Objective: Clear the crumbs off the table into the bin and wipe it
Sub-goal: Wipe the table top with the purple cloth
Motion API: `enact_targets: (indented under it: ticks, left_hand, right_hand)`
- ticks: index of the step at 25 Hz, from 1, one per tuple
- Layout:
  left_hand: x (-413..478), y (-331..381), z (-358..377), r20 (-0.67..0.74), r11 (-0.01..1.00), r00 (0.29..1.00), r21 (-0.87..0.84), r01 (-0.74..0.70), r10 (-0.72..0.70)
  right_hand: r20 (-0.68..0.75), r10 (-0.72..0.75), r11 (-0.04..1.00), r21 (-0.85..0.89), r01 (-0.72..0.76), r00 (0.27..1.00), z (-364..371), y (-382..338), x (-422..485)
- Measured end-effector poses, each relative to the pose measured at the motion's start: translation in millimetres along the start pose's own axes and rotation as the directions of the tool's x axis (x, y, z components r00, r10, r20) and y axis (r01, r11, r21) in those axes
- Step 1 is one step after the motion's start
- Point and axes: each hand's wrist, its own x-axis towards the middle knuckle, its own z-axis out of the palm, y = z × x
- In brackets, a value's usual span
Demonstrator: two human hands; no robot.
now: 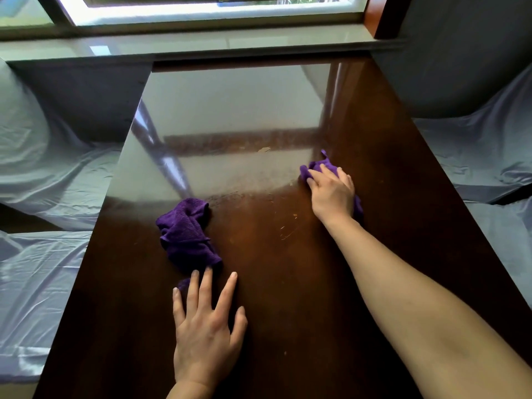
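A dark glossy wooden table (288, 283) fills the view. My right hand (332, 191) reaches far across it and presses a purple cloth (319, 166) flat against the right side of the top. A second purple cloth (187, 231) lies crumpled left of centre. My left hand (205, 326) rests flat on the table, fingers spread, its fingertips touching that cloth's near end. Small pale crumbs (288, 231) and a pale flake (264, 149) lie scattered between the two cloths. No bin is in view.
A window sill (201, 47) and bright window run along the table's far edge. Seats draped in pale blue plastic sheeting (43, 168) flank the table on the left and on the right (475, 151).
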Motion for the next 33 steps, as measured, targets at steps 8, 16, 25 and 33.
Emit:
enact_targets:
  ticks: [8, 16, 25, 33]
  left_hand:
    - [0, 1, -3, 0.021, 1.000, 1.000, 0.011, -0.002, 0.002]
    - [1, 1, -3, 0.017, 1.000, 1.000, -0.005, -0.004, 0.004]
    - [1, 1, -7, -0.013, 0.999, 1.000, -0.043, -0.017, 0.017]
    - [-4, -5, -7, -0.190, 0.942, 0.980, -0.335, -0.007, -0.060]
  right_hand:
    - [0.202, -0.508, 0.860, 0.062, 0.507, 0.837, -14, -21, -113]
    - [0.041, -0.346, 0.938, -0.006, 0.347, 0.937, -9, -4, -50]
    - [0.053, -0.458, 0.884, 0.125, 0.450, 0.887, 12, -84, -84]
    - [0.110, -0.783, 0.622, 0.128, 0.772, 0.612, -20, -7, -212]
